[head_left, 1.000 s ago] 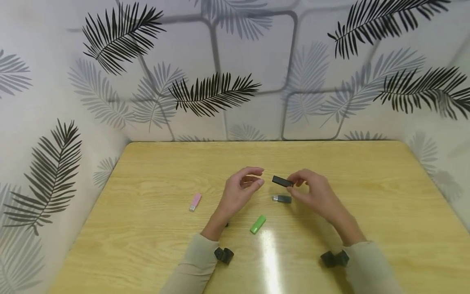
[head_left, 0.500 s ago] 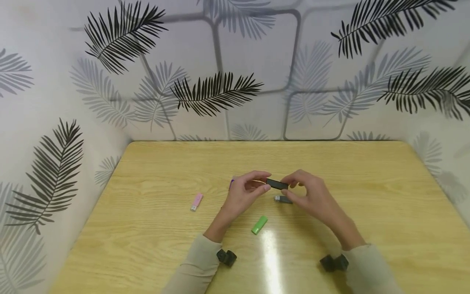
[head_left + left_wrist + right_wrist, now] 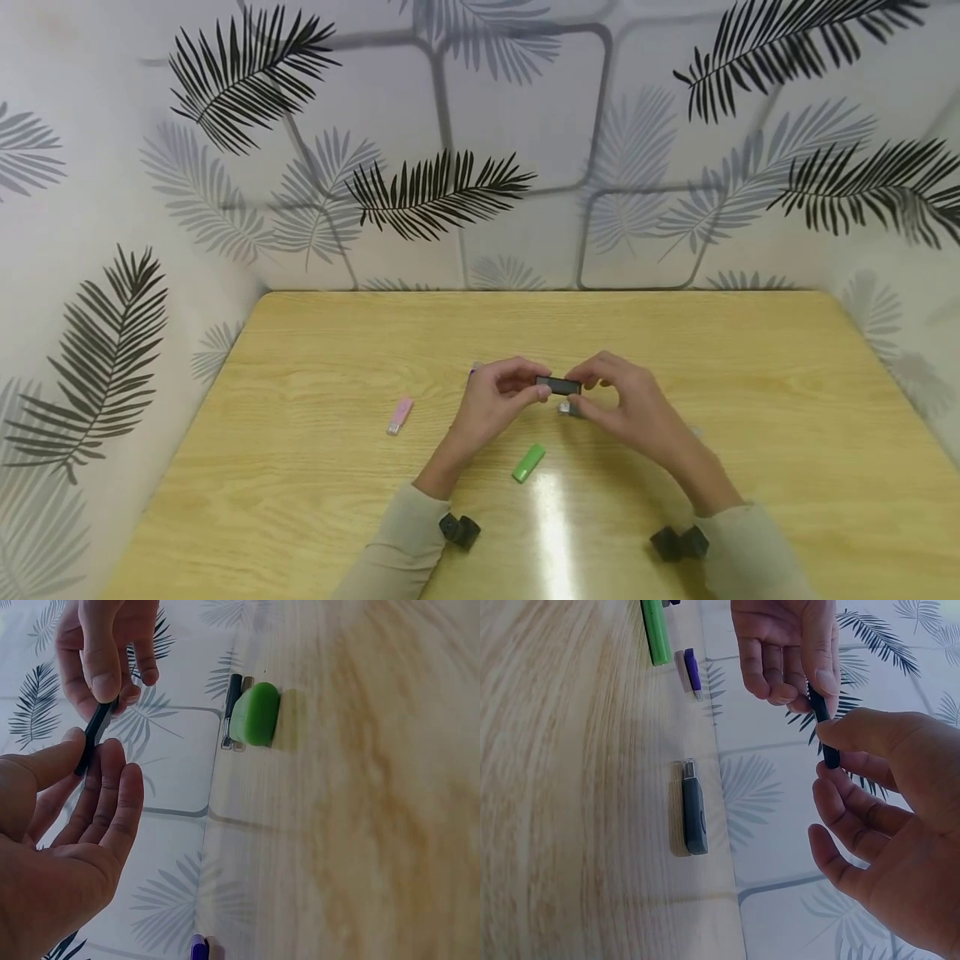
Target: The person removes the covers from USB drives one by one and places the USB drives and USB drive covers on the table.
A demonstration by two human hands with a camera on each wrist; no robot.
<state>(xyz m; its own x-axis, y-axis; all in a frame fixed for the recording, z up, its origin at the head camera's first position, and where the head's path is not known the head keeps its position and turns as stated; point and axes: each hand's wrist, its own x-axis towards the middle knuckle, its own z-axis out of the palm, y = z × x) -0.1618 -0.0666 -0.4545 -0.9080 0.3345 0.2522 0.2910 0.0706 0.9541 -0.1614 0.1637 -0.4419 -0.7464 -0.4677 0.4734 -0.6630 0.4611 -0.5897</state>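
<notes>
A slim black USB stick [image 3: 558,386] is held above the table between both hands. My left hand [image 3: 487,404] pinches its left end between thumb and fingers. At the other end, the thumb and fingers of my right hand [image 3: 633,408] grip it. Both wrist views show the stick tilted; no connector is visible on it. Just below in the head view lies a dark grey USB stick [image 3: 566,409], partly covered by the right hand. Its metal plug and grey body [image 3: 695,821] show fully in the right wrist view.
A green USB stick [image 3: 528,463] lies on the wooden table [image 3: 300,500] nearer me. Farther left is a pink one [image 3: 400,415] with its metal plug showing. Behind my left hand, a purple one [image 3: 693,671] is mostly hidden in the head view. A leaf-patterned wall [image 3: 517,242] borders the table.
The right hand has brought the black stick leftward and slightly down to the left hand. The left hand, holding nothing a second ago, now pinches its left end. The sticks on the table stay put.
</notes>
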